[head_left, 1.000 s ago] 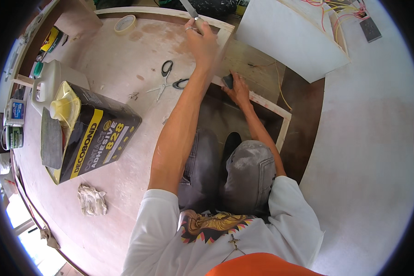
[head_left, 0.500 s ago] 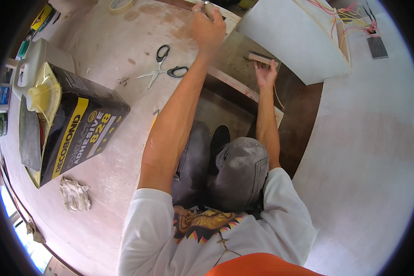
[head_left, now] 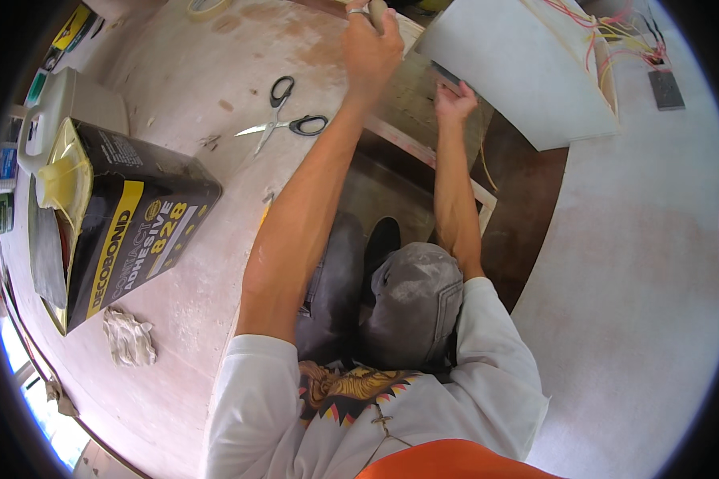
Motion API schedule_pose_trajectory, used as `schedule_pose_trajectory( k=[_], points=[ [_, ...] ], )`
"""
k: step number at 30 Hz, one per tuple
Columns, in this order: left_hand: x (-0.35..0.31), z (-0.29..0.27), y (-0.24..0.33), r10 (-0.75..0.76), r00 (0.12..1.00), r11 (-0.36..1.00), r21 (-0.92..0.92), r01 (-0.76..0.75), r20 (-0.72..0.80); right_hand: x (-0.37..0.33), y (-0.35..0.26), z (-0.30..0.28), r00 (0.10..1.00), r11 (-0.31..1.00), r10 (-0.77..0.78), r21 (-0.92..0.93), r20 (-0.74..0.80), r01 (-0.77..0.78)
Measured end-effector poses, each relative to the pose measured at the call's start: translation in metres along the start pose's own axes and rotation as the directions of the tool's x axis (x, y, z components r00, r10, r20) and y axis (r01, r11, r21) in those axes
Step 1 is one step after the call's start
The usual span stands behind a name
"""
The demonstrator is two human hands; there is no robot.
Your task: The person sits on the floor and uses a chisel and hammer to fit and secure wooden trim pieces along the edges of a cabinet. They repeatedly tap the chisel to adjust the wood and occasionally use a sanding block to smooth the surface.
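High in the view, my left hand [head_left: 373,49] is closed around a light wooden handle [head_left: 377,11]; the rest of that tool is cut off by the upper edge. My right hand [head_left: 455,104] pinches a short, flat strip with a dark face [head_left: 447,77], held at the far end of an opening in the wooden frame. Beneath it lies a dull greenish-brown panel [head_left: 414,100]. The frame's pale wooden rail [head_left: 403,142] runs between my two forearms. Black-handled scissors [head_left: 278,118] lie spread on the worktop [head_left: 192,215], left of my left forearm.
A black and yellow adhesive tin [head_left: 140,215] stands on the left, with a white jug [head_left: 88,104] behind it. A crumpled cloth [head_left: 129,337] lies nearer. At the far right, a white box panel [head_left: 519,72] stands beside loose coloured wires [head_left: 615,36]. A tape roll [head_left: 208,8] sits far back.
My right hand has shifted slightly away from me and left, and the strip now shows more edge-on. My left hand, still around the handle, has moved slightly right.
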State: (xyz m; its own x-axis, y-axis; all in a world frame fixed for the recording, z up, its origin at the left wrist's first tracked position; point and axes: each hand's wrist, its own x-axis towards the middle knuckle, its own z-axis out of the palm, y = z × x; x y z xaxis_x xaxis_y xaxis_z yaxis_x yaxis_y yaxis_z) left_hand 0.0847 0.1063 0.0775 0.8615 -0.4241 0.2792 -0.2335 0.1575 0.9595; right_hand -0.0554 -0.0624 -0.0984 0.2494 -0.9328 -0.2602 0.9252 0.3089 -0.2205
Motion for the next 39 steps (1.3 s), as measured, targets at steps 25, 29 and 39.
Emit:
schedule_pose_trajectory(
  k=[25,29,39],
  points=[
    [0.001,0.001,0.0,0.093,0.991,0.995,0.04,-0.089,-0.098,-0.001,0.035,0.006,0.996,0.981,-0.065,-0.186,-0.064,0.052],
    [0.001,0.007,0.013,0.046,0.996,0.998,-0.038,-0.049,-0.078,-0.003,0.001,0.013,1.0,1.0,0.008,-0.021,0.013,-0.008],
    [-0.004,0.022,0.007,0.013,0.999,0.981,-0.195,-0.021,-0.04,-0.001,-0.026,0.003,0.993,0.994,-0.101,0.058,0.061,0.097]
  ],
)
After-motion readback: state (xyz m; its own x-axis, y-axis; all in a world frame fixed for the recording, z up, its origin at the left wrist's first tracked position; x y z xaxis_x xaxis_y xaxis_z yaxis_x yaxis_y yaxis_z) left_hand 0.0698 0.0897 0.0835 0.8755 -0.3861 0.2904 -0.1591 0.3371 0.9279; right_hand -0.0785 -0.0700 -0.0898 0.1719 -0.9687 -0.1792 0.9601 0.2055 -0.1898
